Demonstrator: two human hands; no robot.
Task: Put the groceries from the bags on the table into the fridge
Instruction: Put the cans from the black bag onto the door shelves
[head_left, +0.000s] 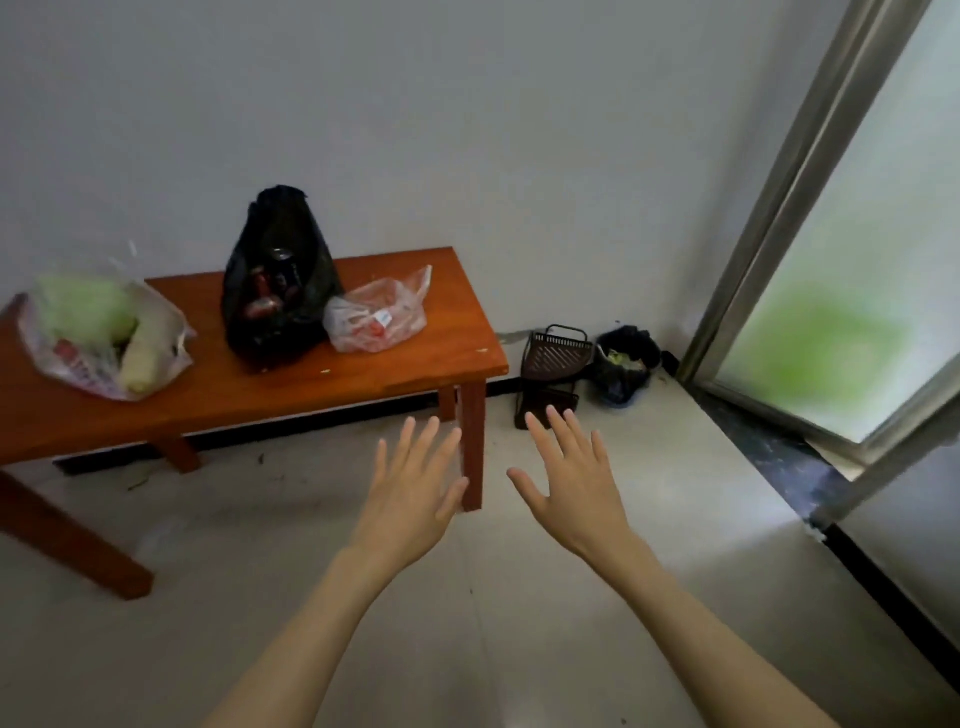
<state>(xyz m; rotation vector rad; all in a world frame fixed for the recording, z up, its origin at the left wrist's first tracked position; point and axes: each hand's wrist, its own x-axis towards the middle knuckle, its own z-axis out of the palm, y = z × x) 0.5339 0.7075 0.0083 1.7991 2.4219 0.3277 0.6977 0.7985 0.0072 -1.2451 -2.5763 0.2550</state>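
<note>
Floor rack (556, 364) and bin bag (626, 366) sit right of the table (291, 395). Three grocery bags (278, 280) rest there, well beyond the left hand (415, 493) and right hand (574, 488), both spread, empty.

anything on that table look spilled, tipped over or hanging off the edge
Nothing has spilled. The clear bag of vegetables slumps on its side at the wooden table's left end, mouth open, with a pale vegetable poking out near the front edge. The black bag stands upright, and the small clear bag lies flat beside it.
</note>
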